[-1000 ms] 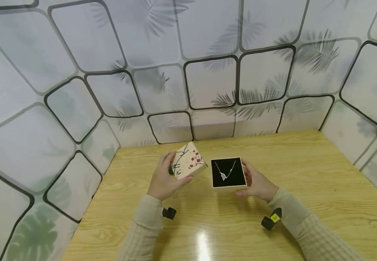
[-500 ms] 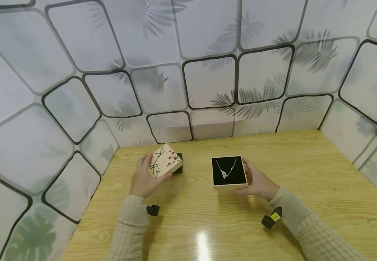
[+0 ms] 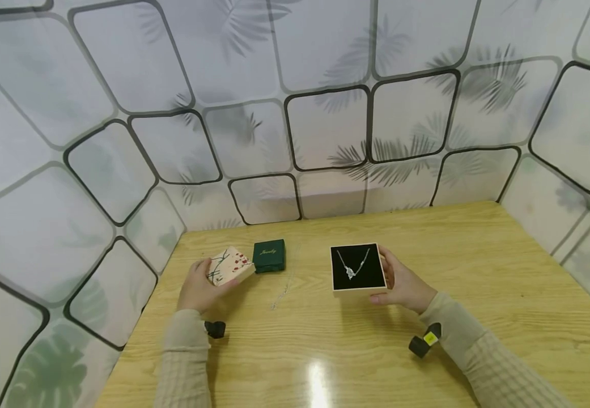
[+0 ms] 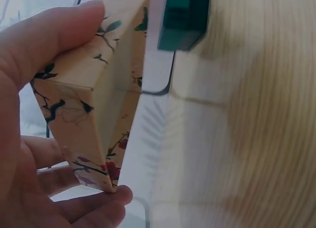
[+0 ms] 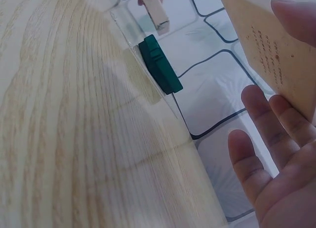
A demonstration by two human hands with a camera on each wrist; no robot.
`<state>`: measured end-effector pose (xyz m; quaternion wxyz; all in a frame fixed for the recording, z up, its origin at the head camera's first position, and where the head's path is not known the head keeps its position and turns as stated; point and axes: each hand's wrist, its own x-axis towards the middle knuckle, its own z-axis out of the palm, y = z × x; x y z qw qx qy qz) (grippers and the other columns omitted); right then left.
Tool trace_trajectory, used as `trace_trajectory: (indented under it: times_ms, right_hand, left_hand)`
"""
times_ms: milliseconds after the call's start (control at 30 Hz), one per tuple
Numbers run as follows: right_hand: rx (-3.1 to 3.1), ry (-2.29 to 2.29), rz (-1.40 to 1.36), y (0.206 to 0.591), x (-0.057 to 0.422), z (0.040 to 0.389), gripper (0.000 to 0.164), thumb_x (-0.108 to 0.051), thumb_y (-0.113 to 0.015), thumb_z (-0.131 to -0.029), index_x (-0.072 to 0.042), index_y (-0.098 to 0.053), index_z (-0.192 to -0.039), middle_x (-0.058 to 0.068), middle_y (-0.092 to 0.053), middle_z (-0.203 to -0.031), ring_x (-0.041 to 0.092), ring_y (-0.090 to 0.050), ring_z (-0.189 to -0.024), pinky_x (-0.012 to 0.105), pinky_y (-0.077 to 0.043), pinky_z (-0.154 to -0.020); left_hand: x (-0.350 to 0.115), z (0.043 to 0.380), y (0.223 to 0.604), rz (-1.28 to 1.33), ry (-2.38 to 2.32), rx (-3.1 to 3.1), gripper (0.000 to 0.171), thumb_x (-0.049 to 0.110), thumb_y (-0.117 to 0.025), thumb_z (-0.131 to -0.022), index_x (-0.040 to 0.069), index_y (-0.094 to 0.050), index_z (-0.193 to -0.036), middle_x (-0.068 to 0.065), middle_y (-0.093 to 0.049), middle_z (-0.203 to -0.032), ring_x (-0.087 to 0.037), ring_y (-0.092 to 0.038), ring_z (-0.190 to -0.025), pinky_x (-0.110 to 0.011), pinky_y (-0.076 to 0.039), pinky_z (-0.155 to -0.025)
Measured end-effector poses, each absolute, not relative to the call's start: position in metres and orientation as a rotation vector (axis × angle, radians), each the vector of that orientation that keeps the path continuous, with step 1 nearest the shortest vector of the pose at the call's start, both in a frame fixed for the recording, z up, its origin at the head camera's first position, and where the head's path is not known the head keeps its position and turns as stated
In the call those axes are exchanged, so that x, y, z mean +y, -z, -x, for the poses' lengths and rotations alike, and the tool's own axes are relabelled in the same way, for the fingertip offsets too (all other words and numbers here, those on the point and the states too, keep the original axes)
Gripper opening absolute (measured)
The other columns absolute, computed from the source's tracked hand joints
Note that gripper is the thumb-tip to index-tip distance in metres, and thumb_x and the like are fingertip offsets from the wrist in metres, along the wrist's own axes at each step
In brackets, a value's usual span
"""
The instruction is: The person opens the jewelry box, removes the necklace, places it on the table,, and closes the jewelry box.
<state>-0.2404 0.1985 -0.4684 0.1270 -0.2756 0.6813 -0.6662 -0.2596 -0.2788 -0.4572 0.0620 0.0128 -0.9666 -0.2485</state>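
Note:
My left hand [image 3: 198, 290] grips a cream box lid [image 3: 229, 266] with branches and red blossoms on it, tilted above the table's left side. Its hollow underside shows in the left wrist view, with thumb and fingers on opposite sides. On the right, my right hand [image 3: 406, 286] holds the box base [image 3: 360, 293] by its right side, also off the table. Black lining fills that base, and a silver necklace [image 3: 350, 273] with a pendant lies on it. In the right wrist view, small print marks the base's underside [image 5: 269, 55].
A dark green box [image 3: 269, 256] lettered "Jewelry" stands on the wooden table [image 3: 366, 351], just right of the lid. Another thin silver chain [image 3: 281, 294] lies on the wood between the hands. Patterned cloth [image 3: 330, 133] encloses the back and sides.
My left hand has carried the lid left and down, away from the base, uncovering the green box and the loose chain. The right hand and base have hardly moved.

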Motion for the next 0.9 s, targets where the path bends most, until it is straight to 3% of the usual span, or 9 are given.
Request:
trace_trajectory:
  times_ms: [633,900]
  right_hand:
    - [1.991,1.931,0.808,0.469,0.199,0.24,0.116,0.0,-0.08,-0.075,-0.005,0.007,-0.152,0.029,-0.027,-0.149,0.008,-0.049,-0.122,0.02,-0.041,-0.098]
    - [1.941,1.959,0.832,0.474,0.198,0.242,0.116,0.003,-0.079,-0.075,-0.004,0.009,-0.152,0.031,-0.028,-0.147,0.012,-0.052,-0.12,0.024,-0.044,-0.096]
  left_hand:
    - [-0.291,0.258,0.474,-0.149,0.824,-3.107,0.118,0.063,-0.075,-0.071,-0.01,-0.024,-0.147,-0.034,-0.03,-0.144,-0.049,-0.032,-0.13,-0.059,-0.03,-0.105]
    - [-0.288,0.258,0.473,-0.165,0.801,-3.108,0.123,0.062,-0.077,-0.07,-0.005,-0.013,-0.151,-0.034,-0.02,-0.148,-0.05,-0.026,-0.133,-0.061,-0.029,-0.104]
